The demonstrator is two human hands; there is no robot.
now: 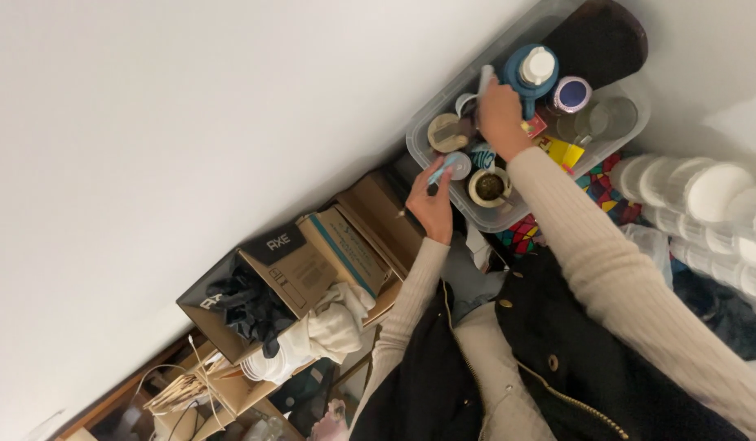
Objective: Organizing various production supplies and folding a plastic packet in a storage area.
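Against the pale wall, in the head view, sits a clear plastic bin [509,216] packed with small containers. The left hand [431,204] is closed around a slim light-blue pen-like stick [440,169] at the bin's near rim; the stick's long axis slants from the hand up toward the bin, its far end lying beside a small round lid [458,165]. The right hand [502,116] reaches inside the bin, fingers wrapped on a thin white object [485,80] that stands out above the knuckles; what it is cannot be told. Just beside that hand stands one blue bottle [528,75] with a white cap, and past it one purple-lidded jar [571,93]. One cup of dark contents [489,187] sits by the left hand. Two open cardboard boxes [300,265] lie lower left, and many stacked white cups [704,208] lie at right.
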